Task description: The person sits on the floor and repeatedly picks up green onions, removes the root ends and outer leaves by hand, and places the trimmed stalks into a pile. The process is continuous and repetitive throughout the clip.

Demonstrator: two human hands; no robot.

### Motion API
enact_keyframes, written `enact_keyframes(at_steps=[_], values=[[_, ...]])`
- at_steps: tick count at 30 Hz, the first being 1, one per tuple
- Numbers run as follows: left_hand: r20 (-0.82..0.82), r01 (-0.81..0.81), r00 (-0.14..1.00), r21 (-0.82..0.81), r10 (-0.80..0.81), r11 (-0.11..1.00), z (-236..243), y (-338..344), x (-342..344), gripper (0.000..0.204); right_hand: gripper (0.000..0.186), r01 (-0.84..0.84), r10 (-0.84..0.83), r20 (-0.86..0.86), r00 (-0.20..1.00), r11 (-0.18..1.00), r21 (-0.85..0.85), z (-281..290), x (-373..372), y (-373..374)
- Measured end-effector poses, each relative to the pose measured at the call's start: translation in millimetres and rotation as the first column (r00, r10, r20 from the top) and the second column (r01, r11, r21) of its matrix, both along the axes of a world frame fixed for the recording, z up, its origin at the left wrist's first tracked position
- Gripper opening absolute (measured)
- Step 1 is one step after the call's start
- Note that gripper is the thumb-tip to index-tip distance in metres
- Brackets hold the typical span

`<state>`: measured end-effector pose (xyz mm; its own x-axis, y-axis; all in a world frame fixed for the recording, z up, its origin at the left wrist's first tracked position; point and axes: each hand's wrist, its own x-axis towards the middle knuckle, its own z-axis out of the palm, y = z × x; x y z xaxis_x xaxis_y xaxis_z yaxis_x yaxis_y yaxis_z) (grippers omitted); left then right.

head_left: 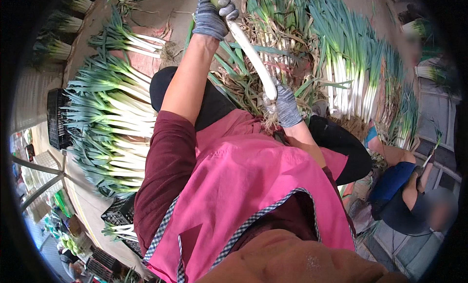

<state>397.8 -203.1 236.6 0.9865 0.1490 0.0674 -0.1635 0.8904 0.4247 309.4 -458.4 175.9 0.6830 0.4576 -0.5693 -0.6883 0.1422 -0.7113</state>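
A long white leek stretches between my two gloved hands above my lap. My left hand, in a striped grey glove, is closed round its upper, greenish end near the top edge of the view. Lower down, my right hand grips the root end, with the stringy roots hanging by the fingers. Stripped leaves and untrimmed leeks lie in a heap just beyond my knees.
Cleaned leeks lie stacked at my left, and more leeks at the right. Black crates stand at the far left. At the lower right another person in dark blue holds a leek.
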Motion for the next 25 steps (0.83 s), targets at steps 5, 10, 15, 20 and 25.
enact_keyframes(at_steps=[5, 10, 15, 20, 25], values=[[-0.047, -0.083, 0.995, 0.006, 0.083, 0.997, 10, -19, -10, 0.035, 0.023, -0.211, 0.23, -0.076, 0.97, 0.955, 0.207, -39, 13, -21], [-0.1, -0.208, 0.972, 0.062, 0.214, 0.976, -8, -21, 5, 0.019, 0.03, 0.269, 0.219, 0.829, 0.514, 0.876, -0.399, -42, 43, -28], [-0.14, -0.073, 0.988, -0.016, 0.07, 0.997, -8, -44, 1, 0.019, 0.037, -0.102, 0.351, 0.638, 0.685, 0.914, -0.393, -7, 42, -20], [-0.241, -0.087, 0.966, 0.019, 0.089, 0.996, -17, -38, 2, 0.031, 0.031, -0.18, 0.377, 0.583, 0.72, 0.912, -0.368, -3, 35, 12], [-0.376, -0.07, 0.923, 0.038, 0.079, 0.997, -15, -59, -3, 0.031, 0.037, -0.113, 0.277, 0.652, 0.706, 0.953, -0.282, 33, 58, 55]])
